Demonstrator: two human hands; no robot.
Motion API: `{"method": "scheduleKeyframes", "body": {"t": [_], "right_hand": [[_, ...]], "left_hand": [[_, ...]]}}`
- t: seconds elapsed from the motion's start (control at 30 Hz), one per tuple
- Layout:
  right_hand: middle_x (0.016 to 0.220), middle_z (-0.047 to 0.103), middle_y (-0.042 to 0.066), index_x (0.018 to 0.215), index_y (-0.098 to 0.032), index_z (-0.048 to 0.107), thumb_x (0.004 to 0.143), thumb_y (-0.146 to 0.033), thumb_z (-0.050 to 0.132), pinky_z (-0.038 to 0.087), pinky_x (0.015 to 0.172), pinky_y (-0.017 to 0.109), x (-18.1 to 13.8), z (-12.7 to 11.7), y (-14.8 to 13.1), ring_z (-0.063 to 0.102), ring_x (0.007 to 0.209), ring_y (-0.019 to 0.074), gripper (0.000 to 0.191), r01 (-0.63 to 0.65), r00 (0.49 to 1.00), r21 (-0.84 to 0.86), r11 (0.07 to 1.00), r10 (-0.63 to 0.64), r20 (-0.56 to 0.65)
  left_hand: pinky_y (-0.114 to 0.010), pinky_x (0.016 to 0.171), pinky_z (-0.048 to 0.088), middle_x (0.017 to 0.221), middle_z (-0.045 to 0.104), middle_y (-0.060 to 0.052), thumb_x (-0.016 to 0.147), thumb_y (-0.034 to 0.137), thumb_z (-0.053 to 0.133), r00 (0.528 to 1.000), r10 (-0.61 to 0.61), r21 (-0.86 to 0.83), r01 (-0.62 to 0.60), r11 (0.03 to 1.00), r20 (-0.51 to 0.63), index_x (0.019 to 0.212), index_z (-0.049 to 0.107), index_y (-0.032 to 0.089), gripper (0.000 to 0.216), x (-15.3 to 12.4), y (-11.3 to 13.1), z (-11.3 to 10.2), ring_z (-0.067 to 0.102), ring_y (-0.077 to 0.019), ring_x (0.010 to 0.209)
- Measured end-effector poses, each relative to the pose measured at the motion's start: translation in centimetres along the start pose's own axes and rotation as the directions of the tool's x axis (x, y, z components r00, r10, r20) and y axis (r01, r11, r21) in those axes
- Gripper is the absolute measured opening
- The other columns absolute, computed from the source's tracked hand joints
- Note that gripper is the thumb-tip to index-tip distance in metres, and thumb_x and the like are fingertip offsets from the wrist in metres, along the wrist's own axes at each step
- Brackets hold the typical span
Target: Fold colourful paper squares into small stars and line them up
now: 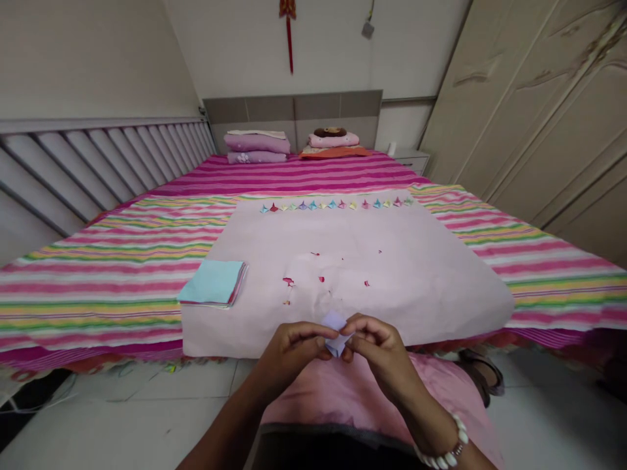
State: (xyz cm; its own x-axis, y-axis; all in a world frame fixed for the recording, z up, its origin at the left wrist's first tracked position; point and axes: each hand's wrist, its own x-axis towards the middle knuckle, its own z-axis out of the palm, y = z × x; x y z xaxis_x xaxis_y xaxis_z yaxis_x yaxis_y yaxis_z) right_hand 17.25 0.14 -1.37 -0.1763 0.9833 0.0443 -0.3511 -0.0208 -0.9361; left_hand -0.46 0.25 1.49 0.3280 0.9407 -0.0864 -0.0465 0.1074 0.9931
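My left hand and my right hand meet at the near edge of the bed, both pinching a small folded piece of pale lilac paper. The fingers of each hand are curled and pressed on the paper's sides. Under and beyond them lies a large pale pink sheet spread over the striped bedspread. A stack of square coloured papers, light blue on top, rests at the sheet's left edge. A row of several small folded paper figures lines the sheet's far edge.
The striped bedspread covers a wide bed with folded pillows and blankets at the headboard. A slatted grey rail runs on the left, wardrobe doors on the right. Small red paper scraps dot the sheet.
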Motion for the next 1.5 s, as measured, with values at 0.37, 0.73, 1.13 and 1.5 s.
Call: {"method": "scheduleKeyframes", "body": {"t": [0.37, 0.73, 1.13, 1.5], "right_hand": [[0.070, 0.065, 0.000, 0.082, -0.020, 0.067, 0.064, -0.027, 0.081, 0.047, 0.061, 0.027, 0.0, 0.4, -0.2, 0.059, 0.064, 0.0143, 0.024, -0.013, 0.997, -0.066, 0.998, 0.008, -0.076], [0.061, 0.060, -0.006, 0.112, -0.019, 0.060, 0.063, -0.025, 0.082, 0.046, 0.060, 0.026, 0.2, 0.4, -0.1, 0.057, 0.056, 0.0121, 0.055, -0.002, 0.981, 0.032, 0.999, 0.008, -0.196], [0.096, 0.068, 0.005, 0.108, -0.021, 0.068, 0.069, -0.023, 0.074, 0.044, 0.077, 0.028, 0.0, -0.1, -0.1, 0.058, 0.087, 0.0178, 0.040, -0.029, 0.999, 0.222, 0.975, 0.032, -0.011], [0.067, 0.066, -0.001, 0.072, -0.018, 0.066, 0.068, -0.019, 0.077, 0.046, 0.062, 0.026, 0.0, 0.4, -0.4, 0.060, 0.061, 0.0131, 0.012, -0.076, 0.989, 0.254, 0.964, 0.040, 0.142]], "left_hand": [[-0.023, 0.055, 0.048, 0.063, 0.068, 0.000, 0.068, 0.024, 0.072, 0.984, 0.045, 0.080, -0.032, 0.996, -0.170, 0.080, 0.068, 0.017, 0.014, 0.3, -0.5, 1.7, 0.062, -0.0131, 0.058], [-0.025, 0.061, 0.046, 0.059, 0.060, 0.006, 0.064, 0.027, 0.077, 0.973, -0.029, -0.121, 0.001, 0.993, -0.230, 0.125, 0.050, 0.014, 0.067, 0.9, -1.2, 1.6, 0.058, -0.0116, 0.058], [-0.012, 0.058, 0.043, 0.074, 0.063, -0.001, 0.067, 0.020, 0.080, 0.964, -0.247, -0.641, 0.253, 0.725, 0.100, 0.086, 0.069, 0.008, 0.025, 0.7, -1.0, 1.1, 0.051, -0.0015, 0.058], [-0.013, 0.058, 0.044, 0.071, 0.063, 0.000, 0.069, 0.017, 0.078, 0.862, -0.315, -0.687, 0.507, 0.521, 0.397, 0.085, 0.067, 0.010, 0.021, 0.0, -2.3, 1.6, 0.056, -0.0018, 0.055]]}}
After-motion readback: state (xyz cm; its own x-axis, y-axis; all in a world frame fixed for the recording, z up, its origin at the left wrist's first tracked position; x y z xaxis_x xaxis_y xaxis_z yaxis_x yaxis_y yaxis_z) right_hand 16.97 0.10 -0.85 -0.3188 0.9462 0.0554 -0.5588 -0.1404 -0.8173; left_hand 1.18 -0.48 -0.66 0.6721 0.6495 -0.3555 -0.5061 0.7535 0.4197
